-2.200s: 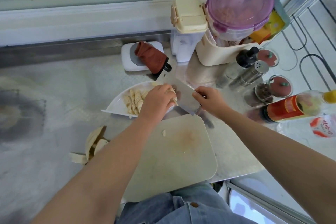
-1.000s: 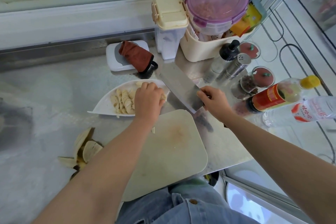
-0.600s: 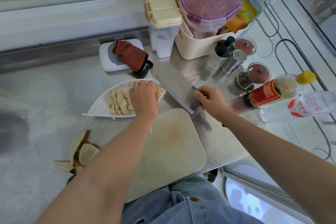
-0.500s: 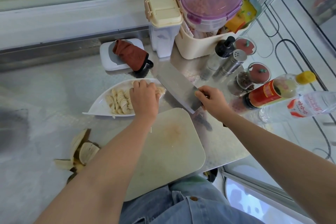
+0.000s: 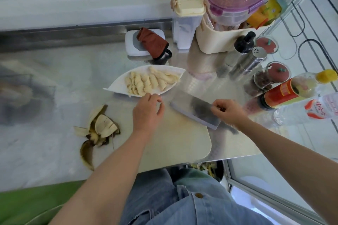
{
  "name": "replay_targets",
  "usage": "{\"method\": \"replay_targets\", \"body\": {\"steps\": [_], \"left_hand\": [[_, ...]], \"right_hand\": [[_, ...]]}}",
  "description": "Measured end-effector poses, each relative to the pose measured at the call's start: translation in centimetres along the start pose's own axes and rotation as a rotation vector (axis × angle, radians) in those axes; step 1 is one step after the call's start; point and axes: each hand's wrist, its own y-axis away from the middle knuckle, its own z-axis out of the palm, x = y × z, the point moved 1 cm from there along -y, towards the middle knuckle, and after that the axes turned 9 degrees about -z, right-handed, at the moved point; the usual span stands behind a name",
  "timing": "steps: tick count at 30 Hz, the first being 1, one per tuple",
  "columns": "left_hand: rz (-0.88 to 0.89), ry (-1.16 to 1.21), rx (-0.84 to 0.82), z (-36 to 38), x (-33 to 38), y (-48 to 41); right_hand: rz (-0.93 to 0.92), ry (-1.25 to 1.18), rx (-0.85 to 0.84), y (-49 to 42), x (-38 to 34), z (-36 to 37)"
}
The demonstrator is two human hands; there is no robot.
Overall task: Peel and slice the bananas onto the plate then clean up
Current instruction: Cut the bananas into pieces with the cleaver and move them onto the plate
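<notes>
Banana slices (image 5: 146,82) heaped on white leaf-shaped plate (image 5: 114,89), just beyond cutting board (image 5: 173,144). Grips cleaver (image 5: 195,111) with right hand (image 5: 228,113), fingers curled round handle end; blade low over board's far right corner, tip toward left hand (image 5: 148,113), not touching it. Hovers left hand over board's far edge, just short of plate rim, fingers loosely curled, nothing held. Banana peel (image 5: 98,129) splayed on worktop (image 5: 45,115), just left of board.
</notes>
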Motion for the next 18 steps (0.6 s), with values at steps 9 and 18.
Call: {"method": "replay_targets", "body": {"steps": [9,18], "left_hand": [[-0.190,-0.088,-0.067,0.5,-2.3,6.2],[-0.136,-0.148,-0.132,1.5,-2.1,7.9]], "right_hand": [[-0.062,0.068,0.017,0.6,0.0,3.2],[-0.115,0.072,-0.066,1.6,-1.3,5.2]]}}
